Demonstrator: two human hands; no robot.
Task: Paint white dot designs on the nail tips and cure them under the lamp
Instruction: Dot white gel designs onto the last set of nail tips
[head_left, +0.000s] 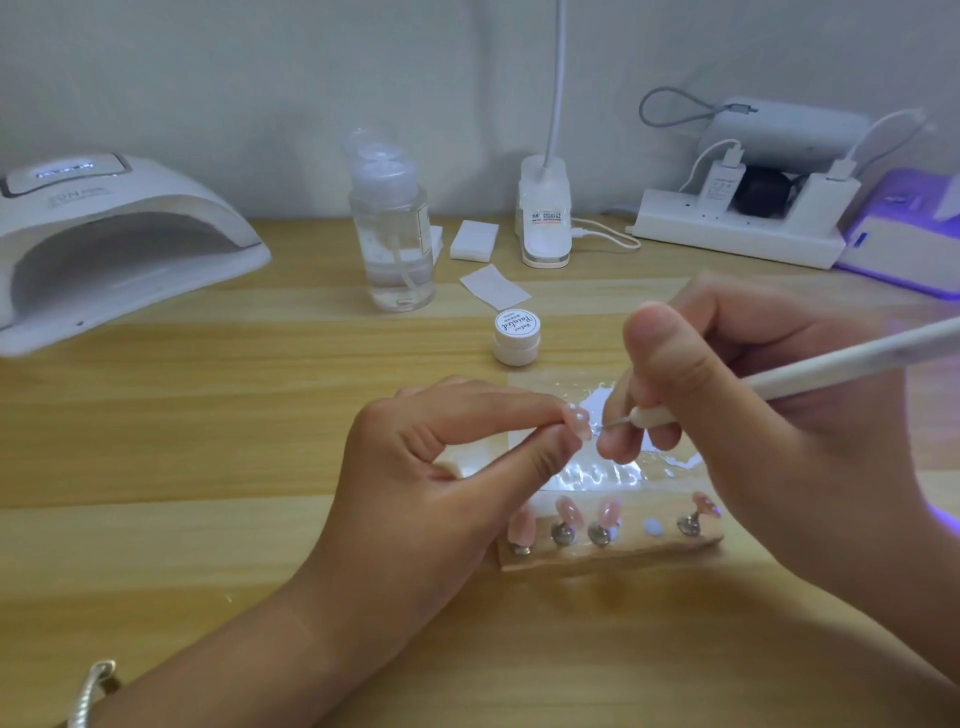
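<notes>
We pinch the pink nail tip (577, 422) between the thumb and forefinger of our left hand (441, 483), just behind the wooden holder (649, 553) that carries the other tips. A few white dots already show on it. Our right hand (753, 405) is closed round the dotting pen (831, 364) as one holds a pencil.

The pen's long axis runs from its thin metal point up and away to the right, so the point aims leftward at the nail tip. The point sits just beside the tip's right edge, and we cannot tell whether it touches. The two hands are almost together, fingertip to fingertip.

The next dot, we judge, calls only for a short nudge of the point leftward while the left hand keeps the tip steady.

The curing lamp (130, 208) stands well apart at the far left of the tabletop (208, 415), its mouth open toward us. Our left hand is nearer to it. One spot on the holder stands bare.
</notes>
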